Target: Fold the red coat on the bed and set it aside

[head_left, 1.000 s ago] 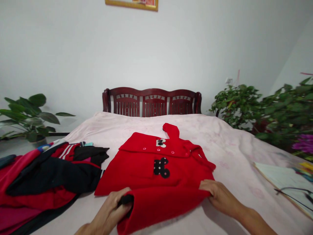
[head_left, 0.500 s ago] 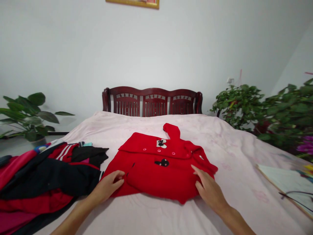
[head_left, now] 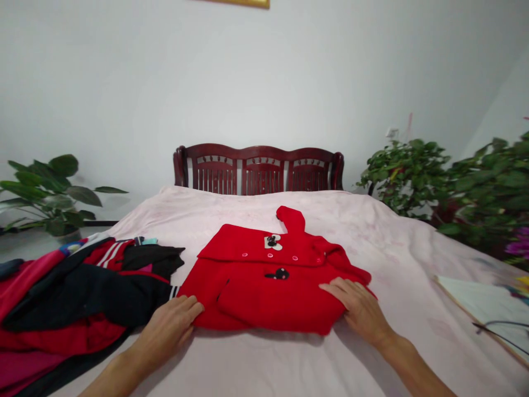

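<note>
Clock face centred on coat, 12 toward headboard. Red coat is laid out on pale pink bedspread, directly between the two hands and touched by both. Its near part is folded inward as a thick flap, by which dark patch is partly covered. White patch and a row of buttons are seen above that. One sleeve is stretched out at 1 o'clock.

Left hand is placed at 8 o'clock, on the coat's near-left corner; fingers are held close together and bent over the cloth edge. From it, most of the coat is found toward 2 o'clock. Right hand is set between 3 and 4 o'clock, fingers laid over the cloth, slightly fanned, pointed toward 10. From it, the coat's middle is found toward 9–10. Both thumbs are hidden; whether cloth is pinched cannot be told for either hand.

Clothes pile, dark, red and pink, is heaped at 9 o'clock, just beside the left hand. Dark wooden headboard is seen at 12. Leafy plants are placed at 2, another potted plant between 9 and 10. Flat pale board is laid near 3, well apart from the right hand.
</note>
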Demonstrator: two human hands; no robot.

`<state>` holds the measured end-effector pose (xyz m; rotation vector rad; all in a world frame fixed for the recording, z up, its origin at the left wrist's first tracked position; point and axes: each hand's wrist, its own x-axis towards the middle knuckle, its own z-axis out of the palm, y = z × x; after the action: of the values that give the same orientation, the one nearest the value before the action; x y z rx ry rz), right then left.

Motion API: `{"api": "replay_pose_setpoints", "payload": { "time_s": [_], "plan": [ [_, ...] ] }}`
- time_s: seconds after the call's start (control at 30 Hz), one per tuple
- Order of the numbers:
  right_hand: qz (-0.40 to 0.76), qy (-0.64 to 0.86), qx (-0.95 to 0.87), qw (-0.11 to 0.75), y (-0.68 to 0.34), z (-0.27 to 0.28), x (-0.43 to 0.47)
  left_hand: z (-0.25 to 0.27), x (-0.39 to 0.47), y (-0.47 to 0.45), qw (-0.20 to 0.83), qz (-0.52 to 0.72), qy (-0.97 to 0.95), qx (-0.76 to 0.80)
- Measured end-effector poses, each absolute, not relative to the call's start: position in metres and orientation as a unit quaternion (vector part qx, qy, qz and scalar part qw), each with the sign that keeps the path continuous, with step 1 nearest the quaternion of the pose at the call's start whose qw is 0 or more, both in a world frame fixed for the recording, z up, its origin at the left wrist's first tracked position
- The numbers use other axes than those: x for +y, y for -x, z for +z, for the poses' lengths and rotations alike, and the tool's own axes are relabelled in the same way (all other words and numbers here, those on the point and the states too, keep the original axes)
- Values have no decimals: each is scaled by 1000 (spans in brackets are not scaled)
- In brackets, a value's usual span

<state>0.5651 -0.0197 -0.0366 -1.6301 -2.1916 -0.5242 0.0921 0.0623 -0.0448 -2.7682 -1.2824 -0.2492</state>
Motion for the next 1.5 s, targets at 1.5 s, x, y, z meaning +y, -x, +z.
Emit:
{"api": "replay_pose_setpoints", "payload": {
  "time_s": [1.5],
  "plan": [
    [-17,772,-580,259,-541,-41,291,-118,145,-154,118,-182,844,-490]
  ]
}}
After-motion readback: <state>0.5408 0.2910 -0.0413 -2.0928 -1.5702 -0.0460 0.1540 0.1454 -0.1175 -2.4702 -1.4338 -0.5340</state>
